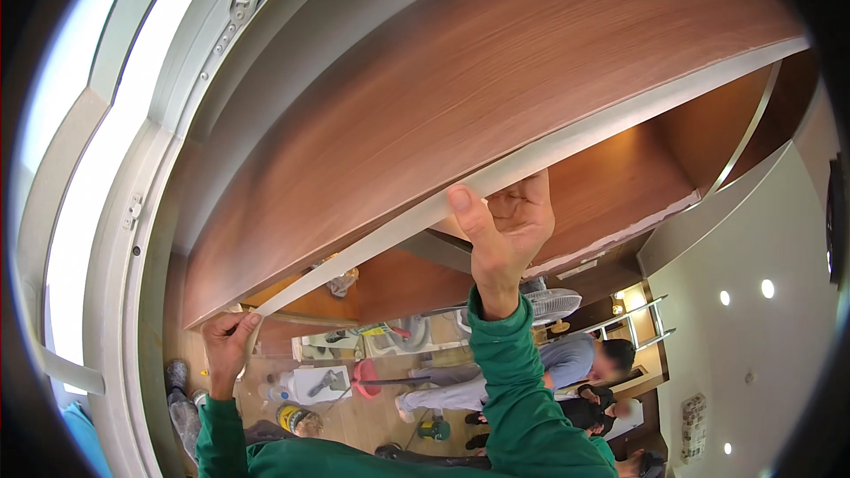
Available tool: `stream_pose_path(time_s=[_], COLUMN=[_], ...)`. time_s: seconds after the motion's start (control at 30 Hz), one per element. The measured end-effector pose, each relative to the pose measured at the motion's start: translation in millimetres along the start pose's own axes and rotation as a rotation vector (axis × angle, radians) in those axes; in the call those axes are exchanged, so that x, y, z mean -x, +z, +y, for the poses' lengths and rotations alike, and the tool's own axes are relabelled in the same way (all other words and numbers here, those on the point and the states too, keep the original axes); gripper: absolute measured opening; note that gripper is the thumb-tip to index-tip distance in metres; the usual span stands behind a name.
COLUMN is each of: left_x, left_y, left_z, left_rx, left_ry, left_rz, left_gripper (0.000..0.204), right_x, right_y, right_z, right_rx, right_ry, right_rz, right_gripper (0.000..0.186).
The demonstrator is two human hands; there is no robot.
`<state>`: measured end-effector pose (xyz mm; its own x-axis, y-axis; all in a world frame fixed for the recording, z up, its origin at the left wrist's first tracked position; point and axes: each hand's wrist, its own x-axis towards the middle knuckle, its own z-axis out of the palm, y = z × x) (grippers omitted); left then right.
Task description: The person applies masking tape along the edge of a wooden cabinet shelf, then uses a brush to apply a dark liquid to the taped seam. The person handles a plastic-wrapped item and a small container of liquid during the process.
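A long pale grey strip [354, 250] runs diagonally beside the edge of a brown wooden board [460, 62], up toward the upper right. At the board's lower-left corner my left hand [227, 343] pinches the strip between thumb and fingers, with part of it bent downward there. Near the middle, my right hand [505, 235] grips the strip, its thumb on the face and its fingers curled behind. Wooden compartments [602, 204] show behind the strip, with a crumpled object [342, 280] inside one near the left.
A white window frame [133, 265] lines the left. Beyond the cabinet are a standing fan [551, 304], a ladder [651, 323], several people, including one in grey [567, 358], and a floor [354, 412] with containers, tools and a pink bucket [365, 376]. A ceiling with lights [726, 319] fills the right.
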<state>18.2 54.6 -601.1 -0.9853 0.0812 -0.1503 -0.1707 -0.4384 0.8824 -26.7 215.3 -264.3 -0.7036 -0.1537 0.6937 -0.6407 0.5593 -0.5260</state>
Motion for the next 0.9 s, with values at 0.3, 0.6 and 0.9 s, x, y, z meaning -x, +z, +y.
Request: stream_pose_path(time_s=[0.3, 0.6, 0.9], left_x=[-4, -5, -4], left_y=[-1, -1, 1], left_z=[-10, -13, 0], left_rx=[-0.066, -0.01, -0.059], left_ry=[0.09, 0.019, 0.063], left_rz=[0.021, 0.013, 0.046], left_gripper=[0.013, 0.014, 0.014], right_x=[-1, -4, -36], right_y=[0, 3, -10], right_z=[3, 2, 0], right_rx=[-0.008, -0.03, -0.137], right_ry=[0.004, -0.04, -0.055], right_rz=[0.001, 0.052, 0.197], right_gripper=[0.055, 0.05, 0.043])
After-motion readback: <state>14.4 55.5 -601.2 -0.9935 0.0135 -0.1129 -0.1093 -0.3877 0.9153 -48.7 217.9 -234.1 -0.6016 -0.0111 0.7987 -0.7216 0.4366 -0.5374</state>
